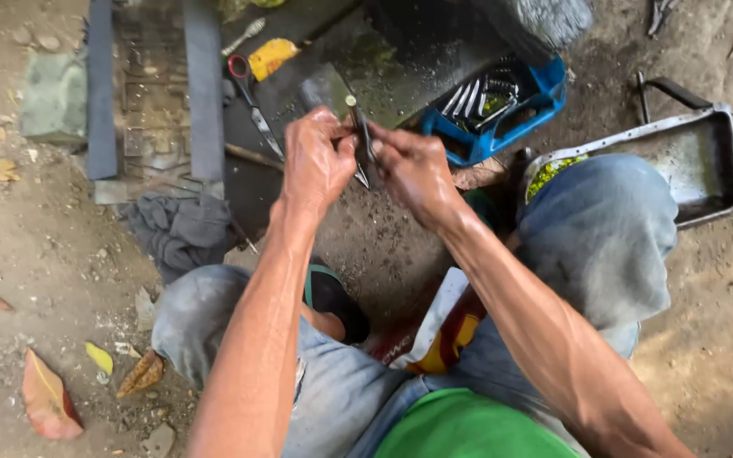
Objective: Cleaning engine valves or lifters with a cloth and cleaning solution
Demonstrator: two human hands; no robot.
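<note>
Head view: the 2 hands meet over the dirt floor (61,254), just near of the blue tray (545,106) of wrenches. The left hand (316,161) and right hand (413,170) both have fingers pinched shut on a thin dark metal rod (361,136) held upright between them. Best done, I judge, with steady, close grips so the rod cannot slip.

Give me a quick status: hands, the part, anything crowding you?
Left hand and right hand both gripping a thin metal rod, held upright above the ground. Blue tray of tools behind, metal pan at right. Nothing blocking.
</note>
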